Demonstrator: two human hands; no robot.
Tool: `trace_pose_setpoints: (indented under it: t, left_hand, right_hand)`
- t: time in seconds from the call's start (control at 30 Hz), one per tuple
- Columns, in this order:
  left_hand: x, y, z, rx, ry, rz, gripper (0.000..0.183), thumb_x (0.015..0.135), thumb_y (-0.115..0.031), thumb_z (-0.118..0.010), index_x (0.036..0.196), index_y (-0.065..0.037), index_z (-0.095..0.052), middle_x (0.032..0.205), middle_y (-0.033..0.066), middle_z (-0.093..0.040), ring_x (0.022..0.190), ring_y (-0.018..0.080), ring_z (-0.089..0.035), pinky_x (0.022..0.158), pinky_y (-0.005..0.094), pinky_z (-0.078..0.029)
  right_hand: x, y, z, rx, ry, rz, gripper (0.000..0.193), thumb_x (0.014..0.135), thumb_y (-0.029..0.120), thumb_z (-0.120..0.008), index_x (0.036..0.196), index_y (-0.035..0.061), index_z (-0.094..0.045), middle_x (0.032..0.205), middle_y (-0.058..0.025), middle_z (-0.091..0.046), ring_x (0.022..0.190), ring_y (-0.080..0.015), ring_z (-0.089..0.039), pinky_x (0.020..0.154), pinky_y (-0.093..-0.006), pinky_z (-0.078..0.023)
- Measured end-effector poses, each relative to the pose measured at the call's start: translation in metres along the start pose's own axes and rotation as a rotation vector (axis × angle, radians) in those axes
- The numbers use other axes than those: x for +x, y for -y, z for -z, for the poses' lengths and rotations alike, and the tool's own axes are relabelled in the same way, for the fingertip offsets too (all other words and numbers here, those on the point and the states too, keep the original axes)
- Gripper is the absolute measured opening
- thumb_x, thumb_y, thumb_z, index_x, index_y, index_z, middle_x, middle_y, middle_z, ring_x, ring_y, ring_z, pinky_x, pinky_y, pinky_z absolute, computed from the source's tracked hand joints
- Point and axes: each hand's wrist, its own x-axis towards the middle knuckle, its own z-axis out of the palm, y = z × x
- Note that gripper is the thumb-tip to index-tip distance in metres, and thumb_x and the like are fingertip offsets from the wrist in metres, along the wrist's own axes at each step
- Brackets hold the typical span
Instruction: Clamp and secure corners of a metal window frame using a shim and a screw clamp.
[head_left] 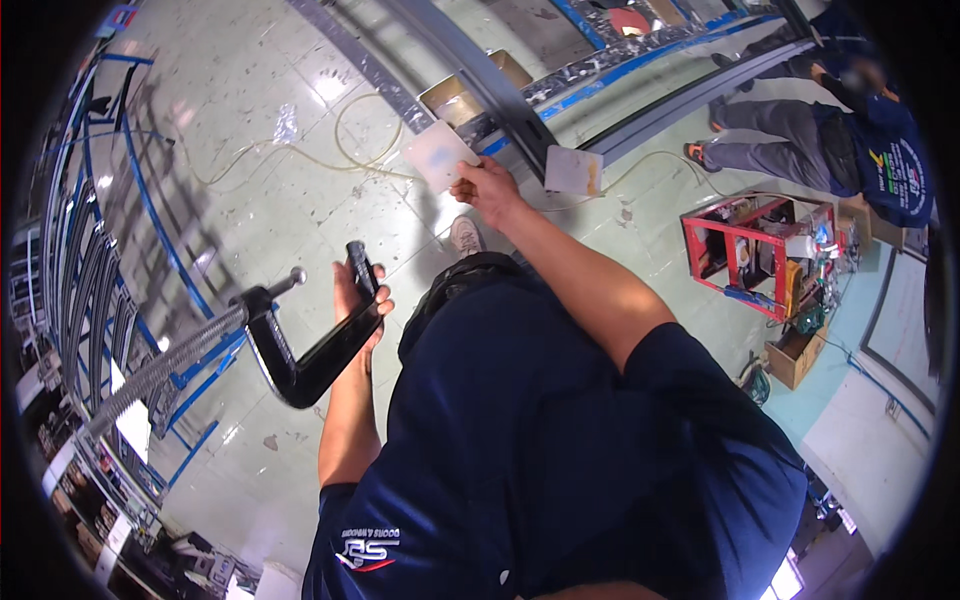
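My left hand (362, 300) grips a large black C-clamp (300, 378) by its frame, near the upright end. The clamp's long threaded screw (165, 368) sticks out to the lower left. In my right hand (487, 190) a thin whitish square plate (440, 157) is pinched at its lower right edge, with a faint bluish patch on it. A similar whitish plate (574, 170) is at the near corner of a dark metal frame (510, 110), just right of my right hand; I cannot tell what holds it there.
A blue-edged workbench (640, 72) carries the frame, with a tan box (455, 98) beside it. A thin hose (270, 147) loops over the floor. Racks of long profiles (95, 290) stand left. At right are a red tool cart (738, 255), a cardboard box (796, 356) and another person (830, 145).
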Motion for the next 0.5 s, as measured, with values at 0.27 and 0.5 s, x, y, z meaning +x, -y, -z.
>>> trace_pose_setpoints:
  t: [0.27, 0.5]
  left_hand:
    - [0.030, 0.048, 0.026, 0.158, -0.064, 0.038, 0.048, 0.100, -0.062, -0.046, 0.121, -0.019, -0.048, 0.095, 0.0052, -0.056, 0.063, 0.0130, -0.052, 0.047, 0.0249, -0.042]
    - [0.077, 0.159, 0.048, 0.252, -0.036, 0.211, 0.042, 0.104, -0.053, -0.044, 0.129, -0.018, -0.049, 0.092, 0.0048, -0.056, 0.058, 0.0116, -0.048, 0.044, 0.0224, -0.038]
  right_hand:
    - [-0.089, 0.001, 0.100, -0.320, -0.005, -0.166, 0.023, 0.095, 0.018, -0.066, 0.113, 0.0056, -0.062, 0.095, -0.0066, -0.067, 0.079, -0.0182, -0.067, 0.072, -0.0334, -0.055]
    - [-0.106, 0.043, 0.180, -0.351, -0.153, -0.138, 0.005, 0.098, 0.013, -0.062, 0.099, 0.0078, -0.062, 0.079, -0.0050, -0.066, 0.064, -0.0150, -0.064, 0.061, -0.0276, -0.051]
